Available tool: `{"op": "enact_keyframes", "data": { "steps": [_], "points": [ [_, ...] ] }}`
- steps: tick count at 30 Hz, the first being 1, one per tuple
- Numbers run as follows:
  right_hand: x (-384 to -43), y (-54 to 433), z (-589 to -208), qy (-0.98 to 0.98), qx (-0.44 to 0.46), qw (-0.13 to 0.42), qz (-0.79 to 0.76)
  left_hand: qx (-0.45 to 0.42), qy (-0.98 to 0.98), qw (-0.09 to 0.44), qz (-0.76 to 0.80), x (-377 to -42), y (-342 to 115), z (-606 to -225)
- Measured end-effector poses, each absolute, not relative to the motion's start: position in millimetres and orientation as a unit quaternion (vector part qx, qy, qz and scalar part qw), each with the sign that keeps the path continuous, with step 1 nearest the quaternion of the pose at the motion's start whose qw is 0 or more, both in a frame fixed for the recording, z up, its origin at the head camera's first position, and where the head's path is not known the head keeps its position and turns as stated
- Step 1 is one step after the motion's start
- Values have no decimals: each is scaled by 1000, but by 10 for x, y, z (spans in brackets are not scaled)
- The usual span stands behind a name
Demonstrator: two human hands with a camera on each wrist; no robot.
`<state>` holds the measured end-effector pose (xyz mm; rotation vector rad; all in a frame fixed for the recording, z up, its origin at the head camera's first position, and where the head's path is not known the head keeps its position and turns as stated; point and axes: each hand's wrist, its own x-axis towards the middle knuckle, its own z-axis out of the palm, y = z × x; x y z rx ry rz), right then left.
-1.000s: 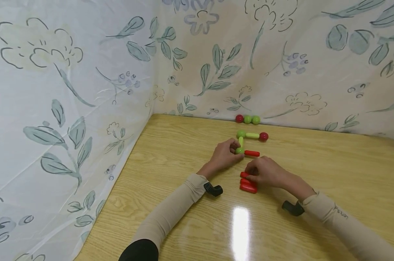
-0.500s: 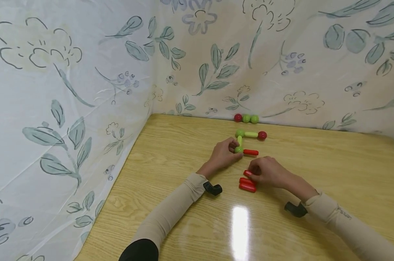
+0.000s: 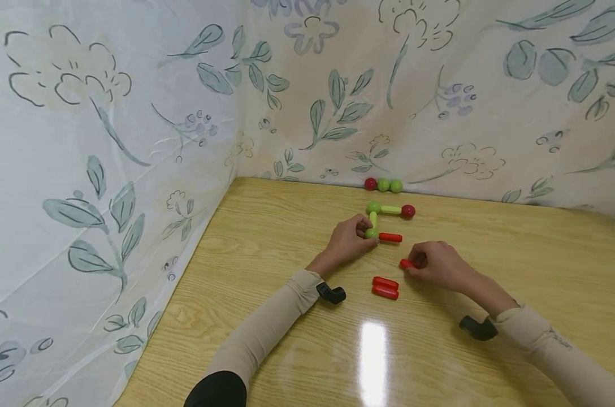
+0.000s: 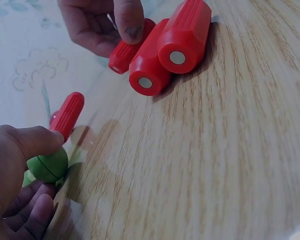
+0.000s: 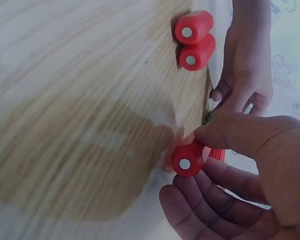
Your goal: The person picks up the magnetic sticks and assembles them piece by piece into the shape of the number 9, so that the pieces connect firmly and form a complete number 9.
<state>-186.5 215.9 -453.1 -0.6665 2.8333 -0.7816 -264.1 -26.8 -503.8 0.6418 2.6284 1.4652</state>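
My left hand (image 3: 349, 242) grips a green ball (image 4: 49, 165) between thumb and fingers. That ball is the lower corner of a joined shape: a yellow-green rod (image 3: 373, 220) runs back from it to another green ball (image 3: 373, 207), and a red rod (image 3: 390, 237) points right. From the back ball a second yellow-green rod leads to a dark red ball (image 3: 408, 211). My right hand (image 3: 440, 265) pinches a loose red magnetic rod (image 5: 187, 159) by thumb and fingers, with a round silver magnet showing at its end.
Two red rods (image 3: 385, 287) lie side by side on the wooden table (image 3: 287, 328), in front of the joined shape. At the back, by the patterned cloth (image 3: 307, 85), a dark red ball (image 3: 371, 183) and two green balls (image 3: 390, 185) sit in a row.
My right hand has taken the rearmost red rod from the pile of three and moved it right and slightly back. My left hand stays on the green ball.
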Motion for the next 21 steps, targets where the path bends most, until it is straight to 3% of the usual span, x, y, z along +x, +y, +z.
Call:
{"op": "enact_keyframes", "data": {
  "steps": [14, 21],
  "points": [
    [-2004, 2395, -4606, 939, -148, 27, -310, 198, 862, 37, 465, -2630, -275, -4985],
    [-2099, 2439, -4639, 926, -89, 34, -366, 198, 861, 43, 467, -2622, -260, -4969]
  ]
}}
